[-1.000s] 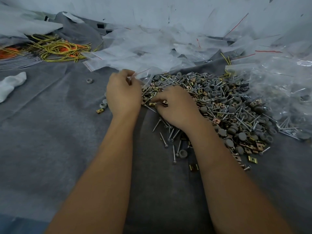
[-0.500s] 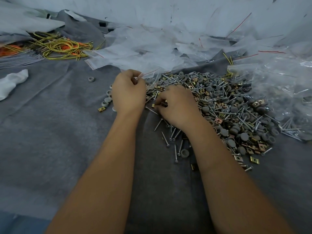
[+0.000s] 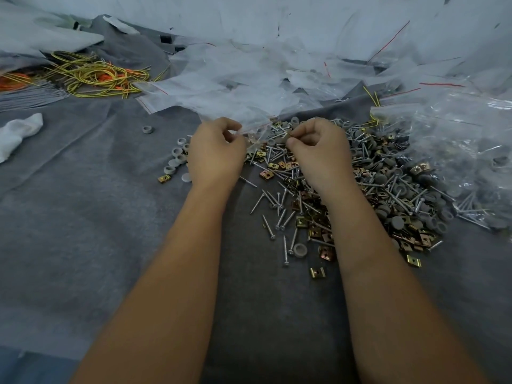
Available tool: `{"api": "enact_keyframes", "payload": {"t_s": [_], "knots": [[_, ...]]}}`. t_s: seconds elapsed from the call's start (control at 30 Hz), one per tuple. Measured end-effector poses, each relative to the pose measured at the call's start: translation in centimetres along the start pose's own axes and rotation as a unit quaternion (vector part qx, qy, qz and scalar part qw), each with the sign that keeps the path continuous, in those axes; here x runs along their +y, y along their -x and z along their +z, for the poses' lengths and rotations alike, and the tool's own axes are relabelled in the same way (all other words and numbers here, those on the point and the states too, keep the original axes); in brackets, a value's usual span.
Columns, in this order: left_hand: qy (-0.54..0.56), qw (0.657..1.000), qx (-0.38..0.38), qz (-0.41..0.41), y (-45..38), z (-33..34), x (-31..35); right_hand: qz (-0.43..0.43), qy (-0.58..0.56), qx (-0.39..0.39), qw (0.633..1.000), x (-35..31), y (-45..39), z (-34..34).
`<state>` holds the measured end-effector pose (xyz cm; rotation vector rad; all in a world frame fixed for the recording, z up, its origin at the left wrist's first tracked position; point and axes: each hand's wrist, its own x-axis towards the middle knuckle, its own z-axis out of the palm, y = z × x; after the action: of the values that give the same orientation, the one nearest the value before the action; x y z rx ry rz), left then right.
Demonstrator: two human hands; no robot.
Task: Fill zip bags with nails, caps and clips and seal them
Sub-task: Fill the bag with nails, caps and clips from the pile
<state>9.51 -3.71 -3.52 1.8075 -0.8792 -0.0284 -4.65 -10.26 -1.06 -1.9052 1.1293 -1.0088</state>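
Note:
A heap of silver nails, grey caps and gold clips [image 3: 371, 189] covers the grey cloth at centre right. My left hand [image 3: 214, 153] pinches the edge of a clear zip bag [image 3: 255, 134] with a red seal line, held just above the heap's near-left end. My right hand [image 3: 321, 151] is curled with fingertips pinched together by the bag's mouth; what it holds is too small to make out. A few grey caps [image 3: 177, 159] and one gold clip [image 3: 164, 178] lie apart, left of my left hand.
A pile of empty clear zip bags [image 3: 249, 76] lies behind the heap. Filled bags [image 3: 471, 162] sit at the right. Yellow and orange wire ties [image 3: 91, 76] are at the back left, a white cloth [image 3: 16, 134] at the left edge.
My right hand has lifted off the heap and moved up to the bag's mouth. My left hand has kept its hold on the bag and shifted slightly right.

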Motion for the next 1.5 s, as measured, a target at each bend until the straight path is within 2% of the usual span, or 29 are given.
{"api": "enact_keyframes", "payload": {"t_s": [0.07, 0.13, 0.27, 0.37, 0.53, 0.63, 0.73, 0.83, 0.97, 1.13, 1.23, 1.33, 1.4, 1.5], "knots": [[0.032, 0.999, 0.025, -0.022, -0.2, -0.1, 0.0, -0.037, 0.137, 0.035, 0.989, 0.3, -0.1, 0.0], [0.062, 0.996, 0.043, -0.038, -0.3, -0.2, 0.0, -0.098, 0.249, 0.032, 0.963, 0.3, -0.1, 0.3], [0.098, 0.992, 0.053, -0.052, -0.2, -0.3, 0.2, -0.134, 0.352, -0.089, 0.922, -0.1, 0.2, 1.3], [0.127, 0.987, 0.067, -0.068, -0.5, -0.4, 0.1, -0.122, 0.390, -0.118, 0.905, -0.2, 0.1, 1.4], [0.158, 0.980, 0.086, -0.082, -0.5, -0.8, 0.0, -0.069, 0.348, -0.153, 0.922, -0.2, -0.4, 1.1], [0.166, 0.978, 0.098, -0.082, -0.6, -1.1, -0.1, -0.065, 0.354, -0.137, 0.923, -0.4, -0.2, 1.4], [0.175, 0.971, 0.135, -0.094, -0.9, -1.5, -0.4, -0.124, 0.355, -0.066, 0.924, -0.5, 0.1, 1.8], [0.181, 0.965, 0.161, -0.100, -1.2, -1.7, -0.5, -0.183, 0.252, -0.080, 0.947, -1.4, 0.7, 3.1], [0.203, 0.956, 0.182, -0.105, -1.4, -1.7, -0.6, -0.218, 0.299, -0.160, 0.915, -2.0, 1.4, 5.3], [0.217, 0.952, 0.188, -0.110, -1.4, -1.9, -0.7, -0.206, 0.333, -0.151, 0.908, -1.5, 0.8, 4.8], [0.193, 0.961, 0.173, -0.099, -1.3, -1.8, -0.6, -0.188, 0.279, -0.154, 0.929, -0.8, 0.8, 3.9], [0.147, 0.978, 0.129, -0.070, -1.2, -1.5, -0.6, -0.119, 0.102, -0.136, 0.978, -0.7, 0.9, 2.8], [0.104, 0.991, 0.077, -0.047, -1.1, -1.2, -0.5, -0.093, 0.004, -0.103, 0.990, -0.8, 0.9, 2.3], [0.026, 0.999, -0.024, -0.006, -0.6, -0.6, -0.3, -0.090, -0.079, -0.040, 0.992, -1.0, 0.9, 2.0]]}}
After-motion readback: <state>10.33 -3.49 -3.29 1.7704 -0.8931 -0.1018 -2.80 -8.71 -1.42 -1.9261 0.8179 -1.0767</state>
